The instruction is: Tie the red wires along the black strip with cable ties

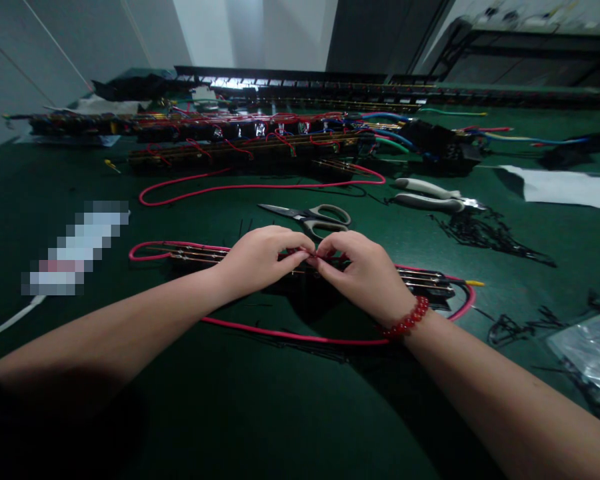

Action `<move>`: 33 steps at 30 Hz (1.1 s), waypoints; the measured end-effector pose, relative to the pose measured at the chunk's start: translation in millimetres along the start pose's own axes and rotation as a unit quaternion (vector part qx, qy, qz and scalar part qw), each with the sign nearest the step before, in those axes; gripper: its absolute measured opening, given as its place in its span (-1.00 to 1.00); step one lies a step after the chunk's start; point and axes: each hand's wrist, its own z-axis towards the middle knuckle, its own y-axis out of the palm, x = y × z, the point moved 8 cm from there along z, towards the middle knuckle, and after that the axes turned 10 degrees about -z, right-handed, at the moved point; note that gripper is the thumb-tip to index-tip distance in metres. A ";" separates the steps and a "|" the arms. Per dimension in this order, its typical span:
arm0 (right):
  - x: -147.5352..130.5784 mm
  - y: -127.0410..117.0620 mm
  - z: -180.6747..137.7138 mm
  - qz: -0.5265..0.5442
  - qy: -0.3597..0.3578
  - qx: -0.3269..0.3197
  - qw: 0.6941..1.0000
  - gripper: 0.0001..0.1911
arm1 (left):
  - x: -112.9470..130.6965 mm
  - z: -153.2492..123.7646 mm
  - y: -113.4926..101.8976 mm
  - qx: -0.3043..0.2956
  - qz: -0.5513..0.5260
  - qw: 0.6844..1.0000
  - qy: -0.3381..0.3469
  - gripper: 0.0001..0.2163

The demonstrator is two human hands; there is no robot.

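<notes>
My left hand (273, 257) and my right hand (357, 267) meet fingertip to fingertip over the middle of a long dark assembly with brass-coloured rods (425, 280). Both pinch with thumb and forefinger at one small spot; what lies between the fingertips is too small to name. A thick red cable (300, 335) loops around the assembly, running along its near side and bending at both ends. Its yellow tip (475, 284) shows at the right. Just beyond my fingertips lie scissors (305, 215) with grey handles. My hands cover the assembly's middle.
Pliers with pale grips (430, 195) lie at the right beside a heap of cut black ties (490, 237). A clear plastic bag (593, 353) sits at the right edge. Farther back are long wired assemblies (245, 150) and white paper (565, 187). A blurred-out white object (77, 247) lies left.
</notes>
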 end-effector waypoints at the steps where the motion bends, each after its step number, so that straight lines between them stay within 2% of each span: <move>1: -0.9 -1.0 -0.3 0.005 -0.005 0.006 1.000 -0.95 | -0.3 0.0 0.1 0.000 0.004 1.000 0.000 -0.83; 7: -6.9 -4.9 -2.3 0.035 -0.049 0.032 0.998 -0.93 | 0.7 0.1 -1.1 0.003 0.020 1.000 0.000 -0.82; 15: -7.8 -4.0 -1.5 0.034 -0.038 0.012 0.999 -0.91 | 1.4 0.1 -0.7 -0.002 0.028 1.000 0.002 -0.81; 33: -6.2 -3.4 -1.3 0.044 -0.040 0.009 0.998 -0.92 | -2.2 0.4 -0.3 0.001 0.019 1.000 -0.017 -0.82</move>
